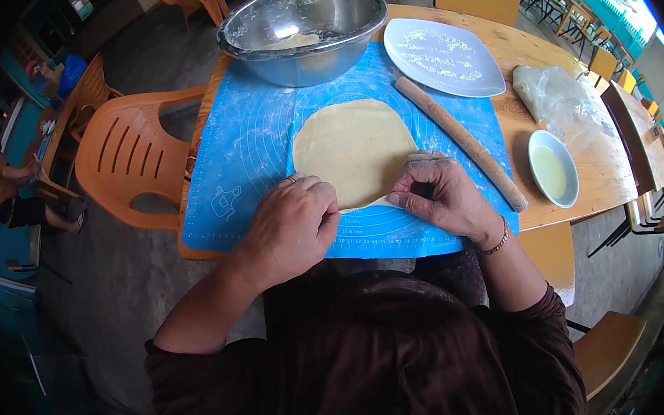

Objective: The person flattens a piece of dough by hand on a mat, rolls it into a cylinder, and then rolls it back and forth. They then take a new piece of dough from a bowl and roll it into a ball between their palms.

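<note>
A flat, rolled-out sheet of dough lies on a blue silicone mat printed with circles and a ruler scale. My left hand has its fingers curled on the near left edge of the dough. At the near right edge, my right hand pinches the dough between thumb and forefinger, and that edge is drawn up slightly. A wooden rolling pin rests slanted on the mat, right of the dough.
Behind the dough stands a steel bowl with some dough inside. Beside it are a floured plate, a plastic bag and a small bowl of yellowish liquid. An orange chair stands left; a person is farther off.
</note>
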{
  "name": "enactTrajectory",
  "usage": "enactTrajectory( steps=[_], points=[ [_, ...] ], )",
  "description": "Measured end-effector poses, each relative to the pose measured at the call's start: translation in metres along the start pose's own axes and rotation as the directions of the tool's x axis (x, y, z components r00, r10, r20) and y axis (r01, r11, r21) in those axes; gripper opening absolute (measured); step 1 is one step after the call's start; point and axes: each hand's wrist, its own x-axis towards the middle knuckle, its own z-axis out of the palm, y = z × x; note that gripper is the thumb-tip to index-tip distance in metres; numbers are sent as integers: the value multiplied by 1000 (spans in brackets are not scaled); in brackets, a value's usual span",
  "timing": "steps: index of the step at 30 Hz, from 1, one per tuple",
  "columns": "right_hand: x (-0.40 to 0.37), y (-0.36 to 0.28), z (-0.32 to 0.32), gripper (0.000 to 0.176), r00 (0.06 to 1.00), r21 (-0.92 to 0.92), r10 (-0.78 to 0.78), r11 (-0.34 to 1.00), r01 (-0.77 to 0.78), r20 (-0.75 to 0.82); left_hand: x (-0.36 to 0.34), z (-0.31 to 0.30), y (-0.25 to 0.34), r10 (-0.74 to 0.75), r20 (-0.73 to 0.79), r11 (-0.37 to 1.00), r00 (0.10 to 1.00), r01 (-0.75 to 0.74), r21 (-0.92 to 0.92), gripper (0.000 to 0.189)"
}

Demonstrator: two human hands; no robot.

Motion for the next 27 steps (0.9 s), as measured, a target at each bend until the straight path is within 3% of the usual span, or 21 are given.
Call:
enactTrajectory(
  steps=[3, 5, 8, 15, 17, 18, 20, 23, 27],
  points=[
    [0, -2, -1, 10, 1000, -21, -8, 1000, 8, -4, 5, -3, -2, 2, 44, 995, 999, 2, -96, 12],
    [-1, -4, 0, 10, 999, -26, 50, 998, -51, -15, 10, -8, -2, -185, 147, 927, 972, 223, -302, 13],
    [-1, -8, 3, 8, 991, -22, 131, 991, -131, -35, 20, -11, -18, -268, 260, 871, 928, 349, -345, 15],
    [-1, -6, 2, 7, 991, 23, 133, 991, -133, -29, 21, -18, -13, -219, 339, 876, 915, 337, -345, 20],
    [-2, -3, 1, 7, 994, 24, 105, 994, -104, -16, 14, -17, -13, -118, 247, 954, 962, 179, -239, 21],
    [-1, -2, 1, 7, 997, 24, 72, 997, -72, 0, 15, -18, -13, -121, 248, 954, 961, 182, -240, 21],
    [-1, -3, 0, 6, 997, 22, 79, 997, -79, 11, 17, -22, -14, -259, 344, 868, 903, 374, -328, 21],
    [-1, -2, 2, 9, 998, 22, 58, 998, -58, -12, 19, -20, -22, -268, 344, 797, 900, 408, -445, 18],
    [-3, -3, -1, 9, 998, 28, 62, 998, -62, 10, 20, -16, -16, -338, 325, 797, 883, 452, -400, 13]
  ],
)
